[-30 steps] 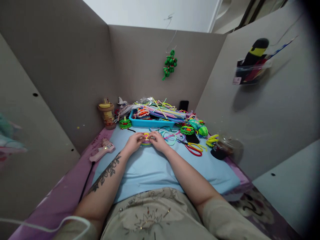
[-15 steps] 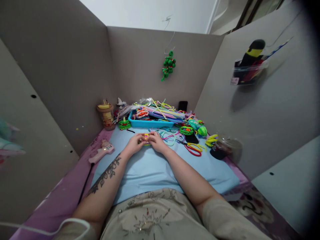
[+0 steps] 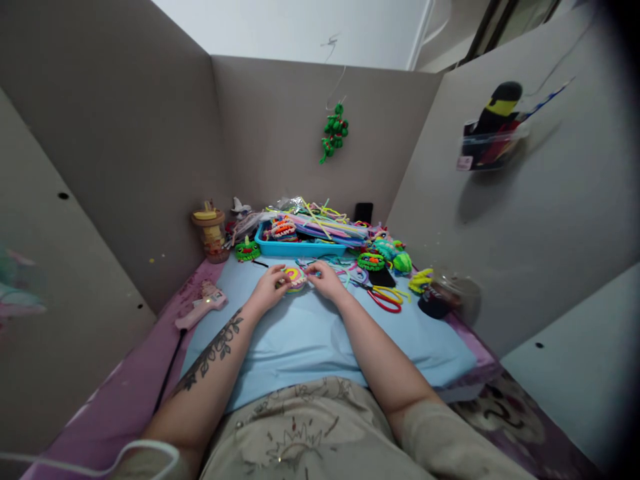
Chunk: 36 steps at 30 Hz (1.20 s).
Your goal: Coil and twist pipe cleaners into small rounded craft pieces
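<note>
Disc: coiled pipe-cleaner disc point(image 3: 295, 277), yellow, pink and green, low over the blue mat point(image 3: 300, 340) near its far edge.
Left hand: left hand point(image 3: 267, 289) pinches the disc's left rim; wrist rests on the mat.
Right hand: right hand point(image 3: 329, 281) grips the right rim with its fingertips.
Far edge: tray point(image 3: 300, 249) heaped with pipe cleaners point(image 3: 327, 225), just beyond the disc.
Left edge: glue gun point(image 3: 201, 308) on the worktop point(image 3: 125, 393); jar point(image 3: 212, 233) at the far left corner.
Right edge: red loop point(image 3: 385, 300); dark cup point(image 3: 439, 298).
</note>
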Motion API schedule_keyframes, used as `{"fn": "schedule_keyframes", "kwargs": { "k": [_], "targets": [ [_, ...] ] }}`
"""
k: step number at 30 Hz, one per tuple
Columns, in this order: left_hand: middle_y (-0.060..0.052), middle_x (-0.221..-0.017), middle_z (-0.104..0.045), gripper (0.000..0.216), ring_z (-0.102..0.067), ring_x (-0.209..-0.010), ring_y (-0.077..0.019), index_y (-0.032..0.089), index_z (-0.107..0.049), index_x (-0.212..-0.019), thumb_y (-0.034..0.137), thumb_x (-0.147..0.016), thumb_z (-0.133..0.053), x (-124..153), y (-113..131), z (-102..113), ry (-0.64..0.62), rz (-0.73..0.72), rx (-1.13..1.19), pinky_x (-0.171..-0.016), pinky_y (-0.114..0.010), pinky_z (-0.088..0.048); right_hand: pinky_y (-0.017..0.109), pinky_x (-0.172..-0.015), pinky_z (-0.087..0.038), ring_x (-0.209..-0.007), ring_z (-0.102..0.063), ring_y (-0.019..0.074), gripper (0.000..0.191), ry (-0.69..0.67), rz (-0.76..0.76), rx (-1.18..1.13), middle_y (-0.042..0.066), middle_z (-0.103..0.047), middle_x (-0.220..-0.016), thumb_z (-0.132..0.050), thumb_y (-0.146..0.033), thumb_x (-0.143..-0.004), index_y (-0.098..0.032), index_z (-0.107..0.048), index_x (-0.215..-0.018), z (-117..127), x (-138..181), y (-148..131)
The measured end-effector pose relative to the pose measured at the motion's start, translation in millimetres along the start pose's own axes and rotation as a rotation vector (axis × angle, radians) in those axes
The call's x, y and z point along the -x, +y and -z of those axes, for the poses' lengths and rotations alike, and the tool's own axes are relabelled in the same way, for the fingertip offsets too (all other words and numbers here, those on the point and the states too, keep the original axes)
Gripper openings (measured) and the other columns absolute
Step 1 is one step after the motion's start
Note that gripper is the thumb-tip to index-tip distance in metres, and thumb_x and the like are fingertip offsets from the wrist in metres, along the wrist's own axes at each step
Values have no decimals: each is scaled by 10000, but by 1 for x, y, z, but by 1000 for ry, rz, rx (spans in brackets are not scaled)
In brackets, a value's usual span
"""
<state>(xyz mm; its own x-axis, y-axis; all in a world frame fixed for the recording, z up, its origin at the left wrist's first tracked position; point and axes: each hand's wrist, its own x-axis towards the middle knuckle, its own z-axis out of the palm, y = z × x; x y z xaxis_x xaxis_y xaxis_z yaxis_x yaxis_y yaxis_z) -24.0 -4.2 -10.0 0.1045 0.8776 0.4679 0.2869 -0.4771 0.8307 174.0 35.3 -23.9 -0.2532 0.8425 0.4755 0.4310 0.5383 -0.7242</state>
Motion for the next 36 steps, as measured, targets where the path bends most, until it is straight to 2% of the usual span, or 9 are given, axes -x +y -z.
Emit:
{"fn": "schedule_keyframes", "kwargs": {
  "k": [3,8,13,17,22,28,32,36],
  "targets": [
    [-112,-1105,-591,31,-522,-1126,-274,195,-664,-690,202,-665,-679,0,-3,0,-53,-52,-145,-993,-398,-385,333,-839,-425,-895,-539,181,114,-47,78,22,28,-584,-867,-595,-137,-702,-192,-632,-794,0,-1,3],
    [-120,-1170,-550,97,-527,-1116,-250,172,-647,-769,240,-755,-579,-1,-11,0,-123,-120,-344,-950,-400,-429,361,-924,-389,-1018,-534,194,133,-95,125,-69,45,-606,-1022,-536,-144,-742,-200,-601,-844,-10,-3,8],
    [-115,-1164,-548,122,-554,-1066,-231,171,-643,-788,258,-771,-559,-1,-14,0,-138,-134,-357,-903,-372,-466,341,-843,-434,-905,-570,183,188,-117,53,-138,25,-627,-940,-479,-163,-757,-203,-570,-917,-13,-6,12],
    [-112,-1169,-551,126,-553,-1064,-229,173,-646,-808,256,-774,-557,-1,-13,0,-142,-143,-364,-912,-373,-457,325,-799,-444,-837,-569,176,175,-86,45,-133,16,-625,-868,-474,-167,-741,-193,-579,-878,-14,-8,14],
    [-117,-1156,-556,132,-550,-1063,-226,171,-646,-809,265,-779,-559,-1,-13,0,-138,-154,-369,-917,-365,-449,309,-800,-449,-849,-578,166,160,-67,12,-185,11,-633,-874,-507,-183,-722,-192,-599,-853,-18,-8,18],
    [-110,-1147,-564,120,-546,-1072,-225,176,-637,-816,263,-782,-561,-2,-14,0,-133,-166,-376,-936,-372,-435,299,-721,-453,-721,-562,156,105,-12,-64,-154,0,-606,-758,-529,-206,-712,-181,-591,-793,-19,-8,17],
    [-106,-1122,-572,114,-551,-1067,-222,175,-630,-811,261,-784,-560,-2,-18,-2,-112,-162,-369,-918,-361,-445,320,-797,-446,-858,-567,180,147,-10,42,-97,27,-612,-858,-514,-162,-706,-187,-603,-820,-18,-5,11],
    [-102,-1118,-576,116,-551,-1069,-220,179,-638,-832,252,-784,-562,-2,-19,-3,-103,-163,-369,-921,-361,-443,329,-911,-412,-1020,-540,178,185,-72,180,-143,46,-588,-1032,-517,-127,-703,-202,-611,-844,-18,-1,-1]
  ]
}}
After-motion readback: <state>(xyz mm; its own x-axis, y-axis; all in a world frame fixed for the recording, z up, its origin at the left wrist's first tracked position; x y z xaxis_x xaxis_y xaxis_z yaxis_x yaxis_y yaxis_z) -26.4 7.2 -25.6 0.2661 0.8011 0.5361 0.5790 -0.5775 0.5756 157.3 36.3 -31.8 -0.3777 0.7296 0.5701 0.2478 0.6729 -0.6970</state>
